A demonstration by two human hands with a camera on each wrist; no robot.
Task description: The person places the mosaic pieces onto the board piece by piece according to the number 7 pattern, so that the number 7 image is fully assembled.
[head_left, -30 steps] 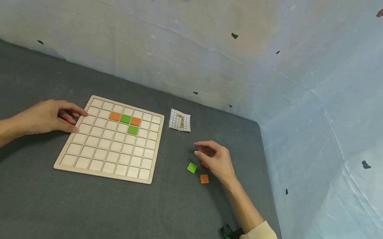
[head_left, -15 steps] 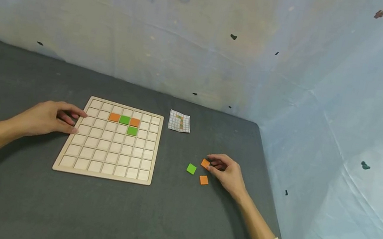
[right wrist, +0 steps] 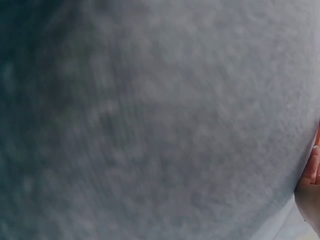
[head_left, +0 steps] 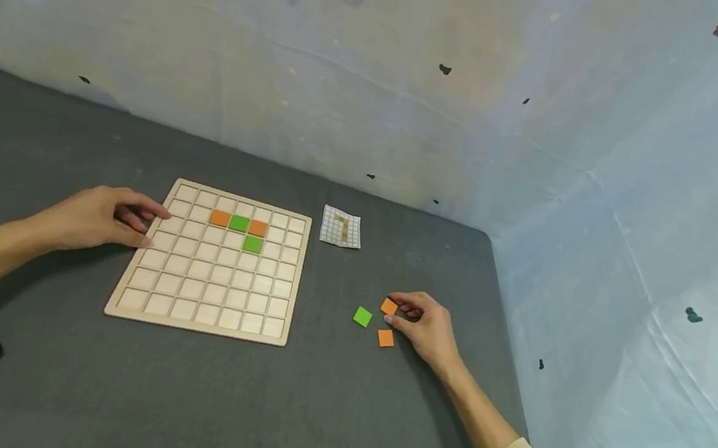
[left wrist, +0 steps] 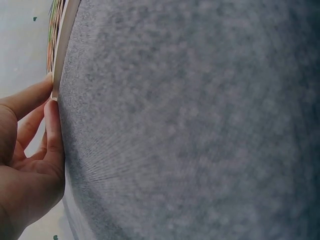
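Observation:
A wooden grid board (head_left: 194, 284) lies flat on the dark table in the head view. It bears two orange tiles and a green tile (head_left: 239, 223) in one row, with another green tile (head_left: 253, 244) under the right-hand orange one. My left hand (head_left: 95, 217) rests at the board's left edge, index fingertip and thumb touching it some way apart. To the right, my right hand (head_left: 425, 328) has thumb and index finger at opposite sides of an orange tile (head_left: 389, 306), pinching it at table level. The right wrist view shows only part of that hand (right wrist: 311, 190).
Beside the pinched tile lie a loose green tile (head_left: 362, 316) and a loose orange tile (head_left: 386, 338). A small pattern card (head_left: 341, 227) with a printed grid sits beyond the board's right edge. Pale sheeting (head_left: 351, 97) stands behind and to the right of the table.
My right hand has moved right and slightly nearer from above the tiles, and its thumb and finger have come around the far orange tile. My left hand stays at the board.

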